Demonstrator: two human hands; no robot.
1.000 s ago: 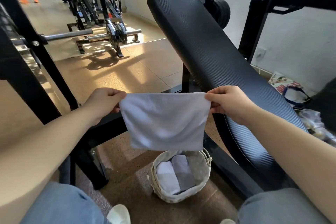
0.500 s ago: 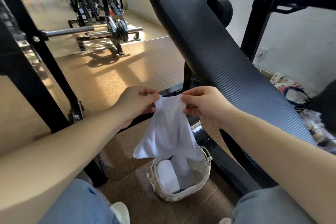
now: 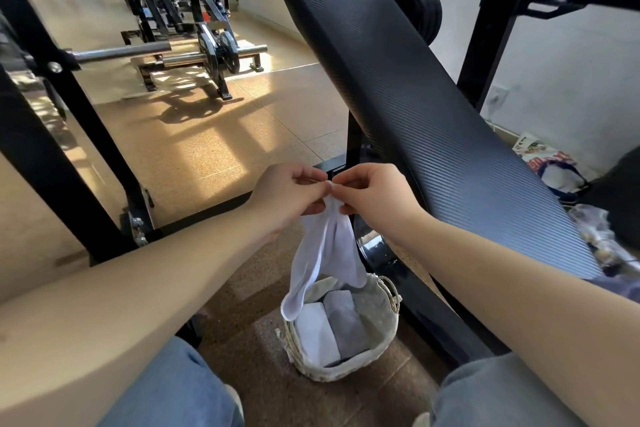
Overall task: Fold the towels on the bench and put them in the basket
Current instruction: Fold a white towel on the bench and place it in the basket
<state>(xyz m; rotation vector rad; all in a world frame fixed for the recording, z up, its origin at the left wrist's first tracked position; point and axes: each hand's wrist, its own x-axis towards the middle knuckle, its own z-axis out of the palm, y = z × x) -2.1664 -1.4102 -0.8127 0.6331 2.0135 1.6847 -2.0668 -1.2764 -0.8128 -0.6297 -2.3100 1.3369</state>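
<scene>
Bringing the top corners of the towel [image 3: 325,253] together, the left hand [image 3: 291,194] and right hand [image 3: 374,194] had halved the spread cloth. Both pinched it where they met, and it hung doubled over the basket [image 3: 349,369], left of the bench [image 3: 415,97], probably needing another fold.

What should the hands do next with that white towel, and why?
Probably let the left hand take both top corners, which now meet, so the right hand can lift the dangling bottom for another fold. The towel hangs long and loose above the basket, unlike the two folded towels inside.
</scene>
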